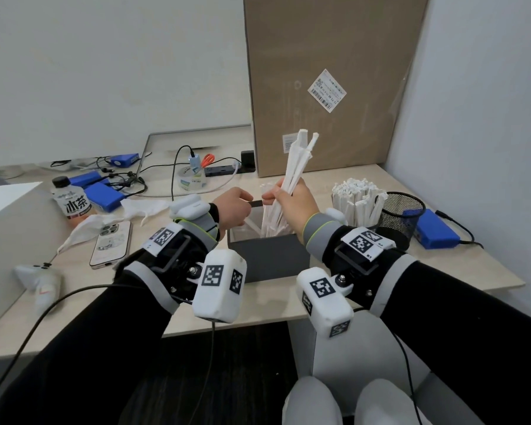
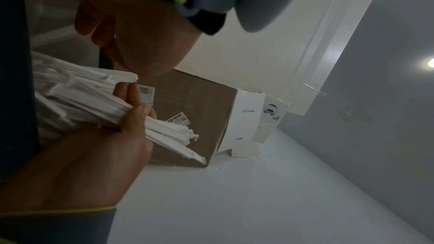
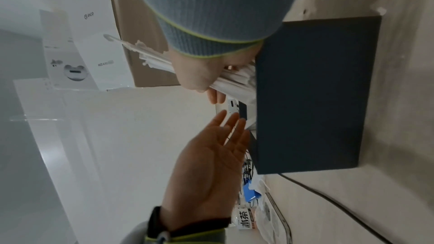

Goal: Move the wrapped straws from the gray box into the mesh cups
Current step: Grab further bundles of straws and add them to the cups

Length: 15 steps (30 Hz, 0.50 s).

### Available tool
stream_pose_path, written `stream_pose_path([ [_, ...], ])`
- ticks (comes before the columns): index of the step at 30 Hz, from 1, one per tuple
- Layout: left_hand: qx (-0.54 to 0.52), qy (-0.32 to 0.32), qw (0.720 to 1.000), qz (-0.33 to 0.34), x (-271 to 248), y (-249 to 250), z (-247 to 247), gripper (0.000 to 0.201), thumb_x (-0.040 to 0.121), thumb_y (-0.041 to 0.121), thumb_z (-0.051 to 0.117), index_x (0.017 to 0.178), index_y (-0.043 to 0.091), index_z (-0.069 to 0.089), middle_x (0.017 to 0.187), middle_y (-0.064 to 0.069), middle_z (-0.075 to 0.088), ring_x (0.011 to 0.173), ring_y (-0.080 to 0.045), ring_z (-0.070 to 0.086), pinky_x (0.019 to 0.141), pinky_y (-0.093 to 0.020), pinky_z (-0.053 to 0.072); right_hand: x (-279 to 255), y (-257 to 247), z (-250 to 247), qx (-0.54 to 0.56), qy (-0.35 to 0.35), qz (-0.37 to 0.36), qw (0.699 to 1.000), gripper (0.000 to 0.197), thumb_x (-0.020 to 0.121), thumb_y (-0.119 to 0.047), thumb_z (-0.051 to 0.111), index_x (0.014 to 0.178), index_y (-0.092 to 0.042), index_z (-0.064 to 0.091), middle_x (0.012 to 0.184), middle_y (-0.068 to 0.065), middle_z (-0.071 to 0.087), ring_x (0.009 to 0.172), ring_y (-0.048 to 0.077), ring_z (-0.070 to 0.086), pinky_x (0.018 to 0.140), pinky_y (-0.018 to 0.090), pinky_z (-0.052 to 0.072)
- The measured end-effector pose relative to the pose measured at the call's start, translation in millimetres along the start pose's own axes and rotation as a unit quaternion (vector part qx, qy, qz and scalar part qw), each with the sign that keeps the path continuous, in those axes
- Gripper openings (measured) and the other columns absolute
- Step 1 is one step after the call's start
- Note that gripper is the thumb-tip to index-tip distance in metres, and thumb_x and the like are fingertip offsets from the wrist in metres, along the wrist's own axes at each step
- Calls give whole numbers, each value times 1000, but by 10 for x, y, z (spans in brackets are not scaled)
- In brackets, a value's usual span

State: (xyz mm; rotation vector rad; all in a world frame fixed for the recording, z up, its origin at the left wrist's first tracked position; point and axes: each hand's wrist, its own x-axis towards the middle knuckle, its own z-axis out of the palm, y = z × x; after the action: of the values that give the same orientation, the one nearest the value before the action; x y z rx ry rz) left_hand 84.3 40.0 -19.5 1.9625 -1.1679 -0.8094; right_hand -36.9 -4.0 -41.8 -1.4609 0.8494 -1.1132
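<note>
My right hand [image 1: 288, 197] grips a thick bundle of white wrapped straws [image 1: 298, 161], tilted up and to the right, with its lower ends still inside the gray box [image 1: 270, 256]. More straws lie in the box. In the right wrist view, my left hand [image 3: 225, 133] is flat with straight fingers, their tips at the gray box's [image 3: 312, 90] far rim and nothing in them. An empty black mesh cup [image 1: 400, 216] stands to the right. Beside it a packed stand of wrapped straws [image 1: 356, 200] rises; my wrist hides whatever holds it.
A tall cardboard box [image 1: 328, 87] stands behind the gray box. Left of it lie a phone [image 1: 111, 243], a drink bottle [image 1: 72, 200], tissues, a tape roll [image 1: 190, 177], cables and a white controller [image 1: 40, 283]. A blue pack [image 1: 436, 230] sits right of the mesh cup.
</note>
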Motion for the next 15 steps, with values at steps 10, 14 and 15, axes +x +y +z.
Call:
stream_pose_path([
  [10, 112, -49, 992, -17, 21, -19, 97, 62, 78, 10, 66, 135, 7, 42, 128, -15, 55, 118, -32, 53, 103, -43, 46, 199, -265, -150, 64, 74, -42, 994, 17, 94, -10, 41, 82, -22, 44, 48, -9, 53, 61, 17, 55, 78, 41, 48],
  [14, 197, -82, 977, -18, 23, 34, 142, 70, 79, 22, 71, 138, 6, 38, 133, -8, 51, 119, -29, 51, 103, -37, 44, 227, -470, -218, 126, 81, -62, 987, 20, 94, -2, 37, 83, -18, 44, 57, -1, 43, 51, 14, 45, 65, 35, 45],
  [15, 223, -85, 971, -16, 19, 49, 150, 58, 80, 26, 71, 129, 7, 47, 123, -7, 53, 110, -27, 53, 96, -32, 45, 224, -520, -237, 135, 82, -69, 985, 21, 93, -1, 36, 83, -17, 43, 58, 0, 41, 51, 14, 43, 63, 33, 45],
])
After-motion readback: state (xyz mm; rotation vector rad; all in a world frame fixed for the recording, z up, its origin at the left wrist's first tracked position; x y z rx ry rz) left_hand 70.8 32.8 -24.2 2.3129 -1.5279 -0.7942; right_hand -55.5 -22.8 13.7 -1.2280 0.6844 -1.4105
